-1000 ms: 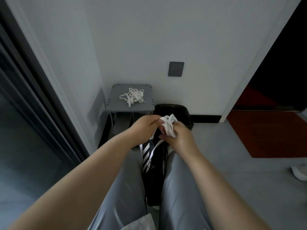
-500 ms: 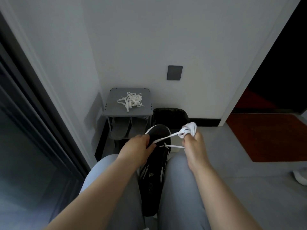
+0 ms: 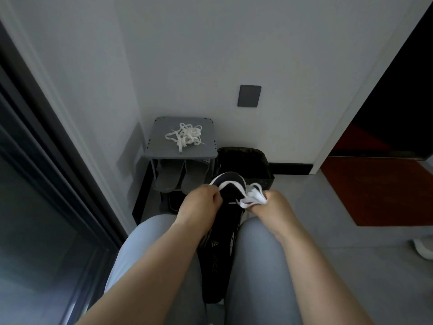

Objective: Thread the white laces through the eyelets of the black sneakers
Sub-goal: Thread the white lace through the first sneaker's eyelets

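The black sneaker [image 3: 222, 233] lay wedged between the person's knees, its toe pointing away, with a white lace [image 3: 254, 200] looping across its far end. The left hand [image 3: 199, 204] pinched one strand of that lace at the sneaker's left edge, fingers curled, while the right hand [image 3: 275, 206] gripped the bunched remainder just right of the shoe. Farther off, a second lace pile [image 3: 185, 137] sat tangled on a grey surface [image 3: 159, 148] against the wall, with grey slippers [image 3: 180, 178] below and a black bin [image 3: 246, 157] to its right.
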`<move>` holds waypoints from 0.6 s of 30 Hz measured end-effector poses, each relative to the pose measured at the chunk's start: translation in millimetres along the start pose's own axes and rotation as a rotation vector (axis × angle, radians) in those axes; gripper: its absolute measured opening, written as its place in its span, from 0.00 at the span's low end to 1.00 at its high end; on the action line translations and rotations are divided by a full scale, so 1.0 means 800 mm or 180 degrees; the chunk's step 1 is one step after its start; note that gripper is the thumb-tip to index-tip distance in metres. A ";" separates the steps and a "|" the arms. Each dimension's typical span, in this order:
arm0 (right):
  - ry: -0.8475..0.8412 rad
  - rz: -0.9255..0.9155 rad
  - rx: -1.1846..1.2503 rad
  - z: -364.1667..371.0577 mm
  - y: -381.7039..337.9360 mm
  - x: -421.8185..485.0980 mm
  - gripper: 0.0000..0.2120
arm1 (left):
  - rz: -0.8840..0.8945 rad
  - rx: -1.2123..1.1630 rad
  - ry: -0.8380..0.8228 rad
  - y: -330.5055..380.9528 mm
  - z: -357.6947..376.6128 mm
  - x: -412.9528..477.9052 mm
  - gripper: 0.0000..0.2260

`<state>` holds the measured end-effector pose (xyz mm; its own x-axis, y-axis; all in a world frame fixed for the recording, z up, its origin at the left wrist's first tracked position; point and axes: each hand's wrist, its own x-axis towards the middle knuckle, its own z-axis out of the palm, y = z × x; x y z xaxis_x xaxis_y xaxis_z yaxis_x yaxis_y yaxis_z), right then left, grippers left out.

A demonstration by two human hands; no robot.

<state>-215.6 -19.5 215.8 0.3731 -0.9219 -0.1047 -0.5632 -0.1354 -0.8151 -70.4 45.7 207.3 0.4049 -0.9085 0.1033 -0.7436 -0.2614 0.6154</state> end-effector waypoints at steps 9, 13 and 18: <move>0.0384 -0.0401 -0.0714 0.016 -0.007 0.002 0.05 | -0.0233 -0.1484 0.0246 -0.010 -0.011 0.003 0.10; 0.0143 -0.0304 -0.0542 0.013 -0.008 0.004 0.11 | 0.0514 -0.0790 -0.0232 -0.008 0.000 -0.006 0.07; 0.0245 -0.0266 -0.0420 0.013 -0.005 0.002 0.09 | 0.0443 -0.0394 -0.0187 -0.003 0.010 -0.009 0.06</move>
<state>-205.2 -16.5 212.8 0.3681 -0.9298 0.0084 -0.6265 -0.2546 -0.7367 -75.7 50.6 198.9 0.2682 -0.9515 0.1505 -0.7176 -0.0931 0.6902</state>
